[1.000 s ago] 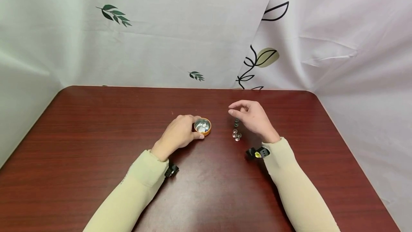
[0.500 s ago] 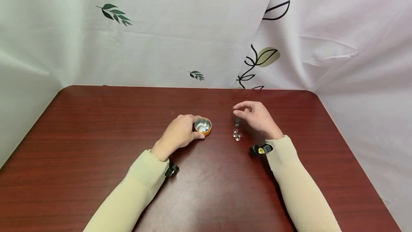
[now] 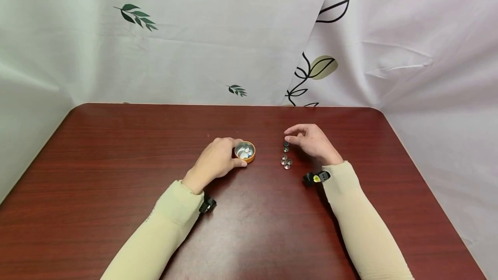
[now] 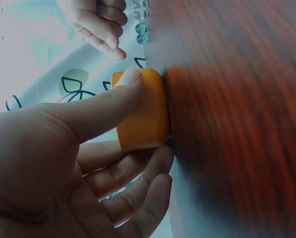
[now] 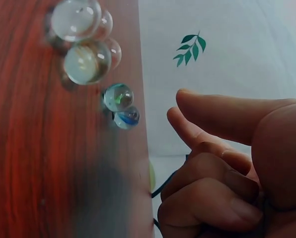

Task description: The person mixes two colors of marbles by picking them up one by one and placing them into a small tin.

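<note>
In the head view my left hand (image 3: 215, 157) holds a small round orange tin (image 4: 147, 111) upright on the table, thumb on one side and fingers round the other. Several small shiny marbles lie in the silvery inside of the tin. My right hand (image 3: 310, 141) hovers right of the tin with thumb and index finger stretched out and apart, the other fingers curled, nothing between them. Just below its fingertips are two marbles with blue-green swirls (image 5: 118, 97). Several clear marbles (image 5: 76, 20) sit grouped closer to me.
The dark red wooden table (image 3: 241, 232) has rounded far corners. White curtains (image 3: 186, 55) with leaf prints hang behind it and along its sides. A small black camera (image 3: 207, 205) is strapped at the left wrist, another black camera (image 3: 317, 178) at the right.
My right hand has moved a little right and down toward the far marbles, thumb and index finger still apart. My left hand and the tin have stayed in place.
</note>
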